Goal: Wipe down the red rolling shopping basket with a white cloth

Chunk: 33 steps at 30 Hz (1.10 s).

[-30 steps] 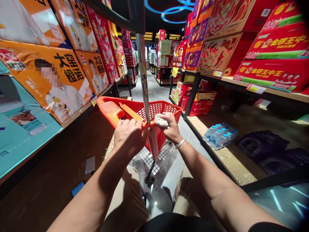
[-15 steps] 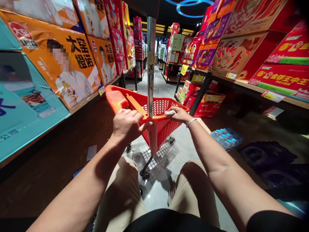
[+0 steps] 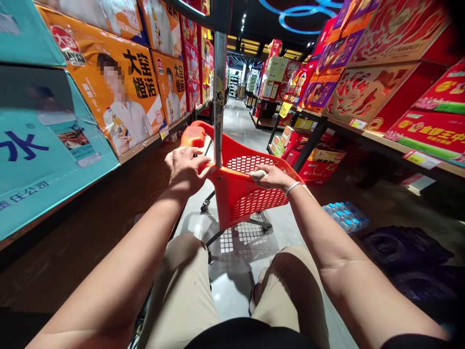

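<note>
An orange-red shopping cart (image 3: 223,201) with perforated sides stands on casters in front of my knees, its near corner toward me. A worn metal pole (image 3: 218,97) rises from that corner. My left hand (image 3: 187,169) is on the cart's rim left of the pole, fingers bent over the edge and slightly apart, thumb toward the pole. In my right hand (image 3: 272,177), closed at the right rim, is a small pale, crumpled thing like a cloth (image 3: 257,175). Its fingertips are partly hidden. A silvery bracelet (image 3: 292,187) circles the right wrist.
Shelves with orange drink cartons (image 3: 109,92) and turquoise cartons (image 3: 54,140) line the left. Red and gold gift boxes (image 3: 366,92) fill the right shelf. Wrapped water bottles (image 3: 345,216) lie low on the right. The aisle floor (image 3: 238,116) runs ahead between shelves.
The cart has turned, its near corner swinging left and its right side showing more. My left hand has shifted left and up, its fingers looser. The view has turned slightly right.
</note>
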### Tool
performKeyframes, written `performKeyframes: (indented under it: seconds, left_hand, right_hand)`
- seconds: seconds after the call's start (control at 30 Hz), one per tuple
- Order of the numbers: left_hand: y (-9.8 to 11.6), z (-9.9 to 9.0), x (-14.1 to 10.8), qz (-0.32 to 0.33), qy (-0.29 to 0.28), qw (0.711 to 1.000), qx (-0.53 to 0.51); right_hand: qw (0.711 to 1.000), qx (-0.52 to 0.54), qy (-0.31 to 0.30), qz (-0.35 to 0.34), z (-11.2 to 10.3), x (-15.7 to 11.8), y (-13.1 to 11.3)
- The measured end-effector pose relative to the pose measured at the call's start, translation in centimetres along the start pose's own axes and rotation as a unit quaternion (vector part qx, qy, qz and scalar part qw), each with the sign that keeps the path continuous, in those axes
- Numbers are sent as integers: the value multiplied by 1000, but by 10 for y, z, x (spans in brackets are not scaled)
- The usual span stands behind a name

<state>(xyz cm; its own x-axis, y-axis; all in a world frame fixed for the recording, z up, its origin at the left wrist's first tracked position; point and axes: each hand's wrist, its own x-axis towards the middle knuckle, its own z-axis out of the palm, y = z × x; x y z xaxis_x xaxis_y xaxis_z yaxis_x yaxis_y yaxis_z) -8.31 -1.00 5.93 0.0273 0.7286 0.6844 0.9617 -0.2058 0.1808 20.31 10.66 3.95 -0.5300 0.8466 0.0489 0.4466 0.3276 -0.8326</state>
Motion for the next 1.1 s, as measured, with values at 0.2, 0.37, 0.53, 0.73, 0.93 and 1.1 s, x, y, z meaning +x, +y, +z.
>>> performKeyframes:
  seconds: [0.2, 0.37, 0.53, 0.73, 0.93, 1.1]
  left_hand:
    - [10, 32, -2, -105, 34, 993, -41]
    - [-6, 46, 13, -109, -7, 992, -67]
    - [-31, 49, 21, -134, -31, 986, -91]
    - [-9, 46, 14, -127, 50, 991, -16]
    - [-11, 57, 34, -208, -58, 976, -7]
    - [-22, 69, 51, -250, -81, 964, -26]
  right_hand:
    - [986, -141, 87, -22, 8, -7, 8]
    - [970, -222, 77, -65, 29, -14, 2]
    - [984, -150, 23, -92, 38, -17, -7]
    - [997, 8, -73, -17, 35, -39, -25]
    - [962, 102, -249, -43, 21, -55, -30]
    - [948, 222, -229, -7, -2, -30, -5]
